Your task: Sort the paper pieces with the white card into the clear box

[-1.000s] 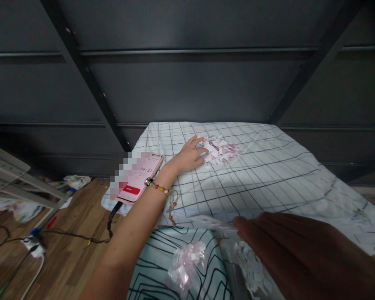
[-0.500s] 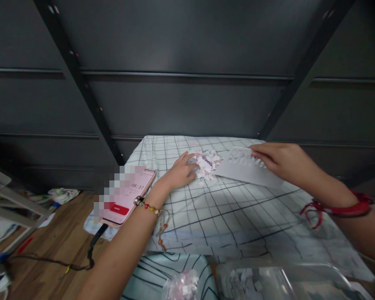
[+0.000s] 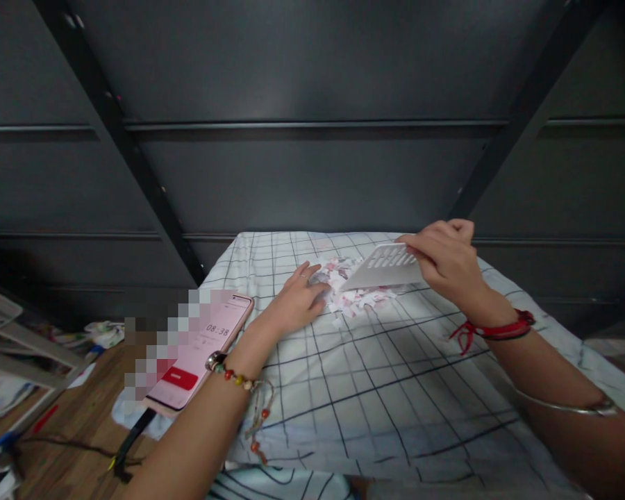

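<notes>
A loose pile of white and pink paper scraps [image 3: 357, 300] lies on the checked cloth [image 3: 354, 368]. My left hand [image 3: 302, 295] rests at the pile's left edge with its fingers apart, thumb and fingertips touching the scraps. Between my right hand's [image 3: 445, 264] thumb and fingers is a thin white panel with slots along its top [image 3: 382, 267]. It stands tilted, its lower edge among the scraps. The right fingers partly hide the panel's right end.
A phone [image 3: 203, 354] showing a timer lies to the left, with a black cable [image 3: 132, 434] plugged into it. Dark panelled boards [image 3: 312, 180] rise behind the cloth. Striped fabric [image 3: 286, 484] shows at the bottom. A pale metal frame [image 3: 31, 361] stands on the wooden floor at left.
The panel has moved left into the scraps and now stands steeper, the right hand turning with it. The scraps look more spread. The view has shifted, so the clear box at the bottom is mostly out of sight.
</notes>
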A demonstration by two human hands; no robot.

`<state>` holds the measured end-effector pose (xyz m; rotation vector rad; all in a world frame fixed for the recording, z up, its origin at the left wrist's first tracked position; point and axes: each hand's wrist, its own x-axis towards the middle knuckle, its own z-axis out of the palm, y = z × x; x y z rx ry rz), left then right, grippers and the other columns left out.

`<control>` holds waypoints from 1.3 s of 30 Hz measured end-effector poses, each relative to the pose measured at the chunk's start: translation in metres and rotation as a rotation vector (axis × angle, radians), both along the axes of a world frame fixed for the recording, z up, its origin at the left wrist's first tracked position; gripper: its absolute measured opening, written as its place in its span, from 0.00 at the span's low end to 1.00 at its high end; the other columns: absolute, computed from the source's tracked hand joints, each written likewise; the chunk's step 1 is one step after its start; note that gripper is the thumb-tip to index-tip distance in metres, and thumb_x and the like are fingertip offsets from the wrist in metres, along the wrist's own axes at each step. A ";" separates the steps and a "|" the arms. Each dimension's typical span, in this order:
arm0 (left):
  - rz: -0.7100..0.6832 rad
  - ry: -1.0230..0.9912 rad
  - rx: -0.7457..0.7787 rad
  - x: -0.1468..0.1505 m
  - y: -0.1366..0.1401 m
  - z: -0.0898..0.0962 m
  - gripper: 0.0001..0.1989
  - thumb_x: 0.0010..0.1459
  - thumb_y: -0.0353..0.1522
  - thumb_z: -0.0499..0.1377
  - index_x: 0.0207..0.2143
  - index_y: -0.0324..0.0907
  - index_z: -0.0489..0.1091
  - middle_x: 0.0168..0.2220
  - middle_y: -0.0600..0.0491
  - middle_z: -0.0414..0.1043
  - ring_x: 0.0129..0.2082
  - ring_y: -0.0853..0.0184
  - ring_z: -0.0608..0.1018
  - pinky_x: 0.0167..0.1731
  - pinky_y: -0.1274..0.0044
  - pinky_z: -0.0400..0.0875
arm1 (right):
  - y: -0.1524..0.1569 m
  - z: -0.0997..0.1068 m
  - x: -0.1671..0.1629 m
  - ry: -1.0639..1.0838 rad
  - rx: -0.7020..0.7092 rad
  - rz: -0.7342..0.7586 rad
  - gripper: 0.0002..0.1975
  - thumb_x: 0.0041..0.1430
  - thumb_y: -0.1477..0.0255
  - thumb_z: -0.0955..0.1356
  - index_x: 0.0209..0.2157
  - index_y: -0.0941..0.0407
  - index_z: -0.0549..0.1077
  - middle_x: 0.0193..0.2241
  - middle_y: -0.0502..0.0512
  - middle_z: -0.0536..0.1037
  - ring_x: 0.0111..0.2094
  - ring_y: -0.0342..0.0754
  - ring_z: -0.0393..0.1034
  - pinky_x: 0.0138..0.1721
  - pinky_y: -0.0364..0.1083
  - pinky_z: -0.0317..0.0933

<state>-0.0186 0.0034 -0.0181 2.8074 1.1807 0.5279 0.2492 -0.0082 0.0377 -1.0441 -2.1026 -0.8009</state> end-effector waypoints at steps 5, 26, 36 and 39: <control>-0.044 0.003 0.017 0.002 -0.003 0.003 0.14 0.60 0.31 0.53 0.49 0.42 0.67 0.61 0.45 0.51 0.63 0.52 0.48 0.58 0.58 0.52 | -0.004 -0.010 0.011 0.075 0.069 -0.021 0.11 0.57 0.77 0.58 0.33 0.52 0.69 0.24 0.49 0.73 0.33 0.50 0.66 0.39 0.54 0.51; -0.087 -0.003 0.013 0.001 -0.002 0.002 0.13 0.61 0.31 0.52 0.48 0.42 0.68 0.62 0.46 0.49 0.63 0.51 0.48 0.58 0.56 0.51 | 0.002 -0.018 0.020 0.059 0.174 0.026 0.11 0.59 0.72 0.57 0.28 0.56 0.68 0.21 0.49 0.71 0.26 0.45 0.62 0.37 0.50 0.52; -0.110 -0.004 0.035 0.000 -0.001 0.000 0.13 0.61 0.30 0.52 0.48 0.42 0.67 0.63 0.47 0.48 0.63 0.51 0.47 0.58 0.57 0.51 | -0.003 -0.017 0.016 0.057 0.164 0.031 0.10 0.59 0.74 0.59 0.28 0.56 0.69 0.21 0.49 0.70 0.26 0.45 0.62 0.37 0.50 0.53; -0.124 0.001 0.042 -0.001 0.000 -0.001 0.13 0.61 0.31 0.52 0.48 0.42 0.67 0.63 0.47 0.48 0.63 0.51 0.48 0.58 0.56 0.52 | -0.004 -0.015 0.018 0.006 0.189 0.026 0.09 0.58 0.75 0.59 0.29 0.56 0.69 0.21 0.49 0.70 0.27 0.45 0.62 0.37 0.50 0.52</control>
